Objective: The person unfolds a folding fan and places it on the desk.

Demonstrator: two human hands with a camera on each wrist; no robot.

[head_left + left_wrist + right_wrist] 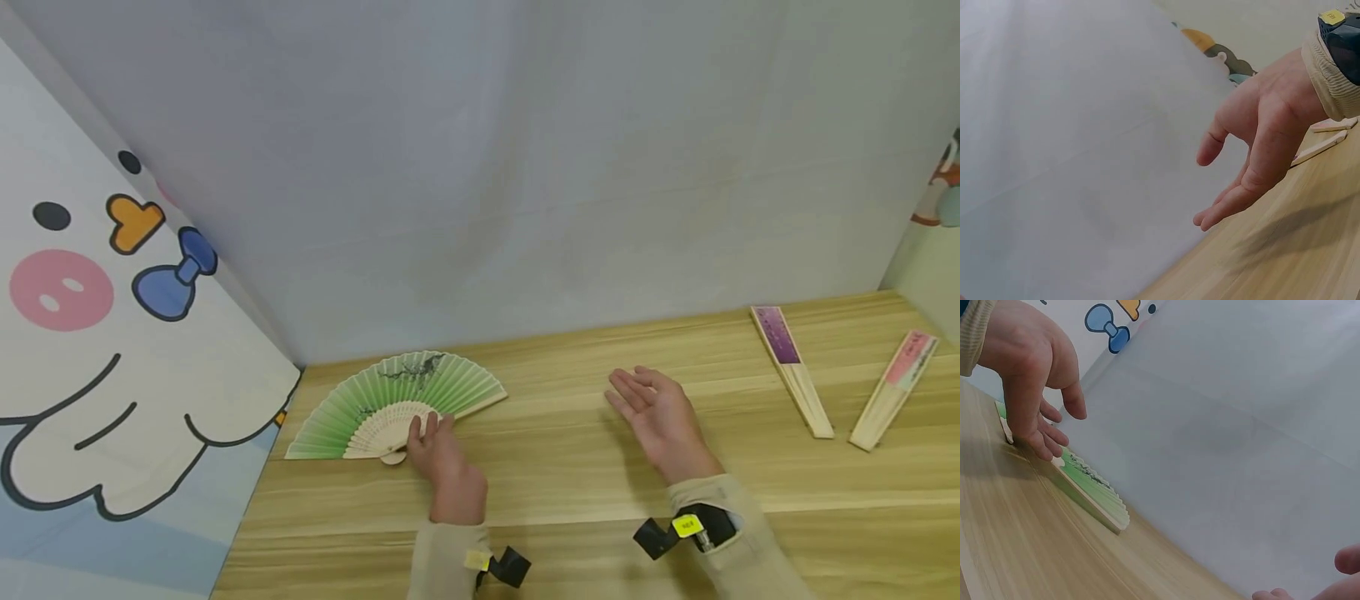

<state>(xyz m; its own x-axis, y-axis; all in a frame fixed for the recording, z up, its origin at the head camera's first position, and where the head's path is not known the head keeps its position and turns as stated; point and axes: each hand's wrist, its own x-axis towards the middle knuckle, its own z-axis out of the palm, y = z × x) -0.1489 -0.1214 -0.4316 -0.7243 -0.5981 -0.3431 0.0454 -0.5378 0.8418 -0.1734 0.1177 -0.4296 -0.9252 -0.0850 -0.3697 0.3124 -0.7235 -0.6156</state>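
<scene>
A green folding fan (337, 417) with dark branch artwork and pale pierced ribs lies spread out on the wooden table. Over the pivot end of this fan is my left hand (444, 471), its fingers relaxed and holding nothing. The right wrist view shows that left hand (1032, 381) with fingertips pointing down close to the ribs of the fan (1094, 490). My right hand (663, 425) hovers over the middle of the table, palm turned up and inward, holding nothing. In the left wrist view the right hand (1260, 137) has its thumb apart from loosely extended fingers.
Two folded fans lie at the right: one with a purple cover (777, 335), one with a pink and pale cover (906, 360). Behind the wooden table (555, 475) hangs a grey cloth (525, 167). A cartoon-printed panel (150, 350) stands at the left.
</scene>
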